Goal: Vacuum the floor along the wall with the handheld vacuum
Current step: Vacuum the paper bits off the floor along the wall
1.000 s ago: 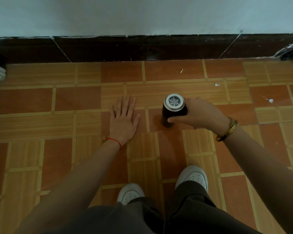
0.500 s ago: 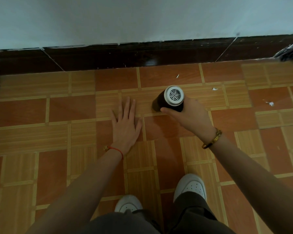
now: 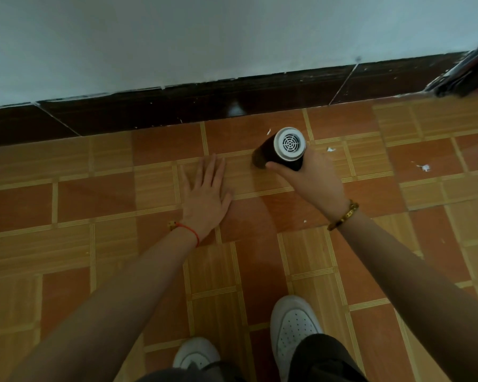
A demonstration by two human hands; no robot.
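My right hand (image 3: 312, 177) grips a dark cylindrical handheld vacuum (image 3: 280, 150) with a white grilled end cap facing up; its far end points down and left onto the tiled floor (image 3: 94, 188). My left hand (image 3: 206, 194) rests flat on the floor with fingers straight, just left of the vacuum. The dark skirting (image 3: 204, 106) at the foot of the white wall (image 3: 177, 37) runs a short way beyond the vacuum. White scraps of debris lie on the tiles: one (image 3: 268, 131) by the vacuum, another (image 3: 330, 149) to its right, a third (image 3: 425, 167) farther right.
A dark object (image 3: 464, 75) leans at the wall's far right edge. My two white shoes (image 3: 293, 326) stand on the tiles at the bottom. Orange and wood-pattern tiles stretch left and right along the skirting.
My right hand has carried the vacuum away from me toward the skirting, tilting its nose leftward. My left hand stays flat on the floor. The view has shifted closer to the wall.
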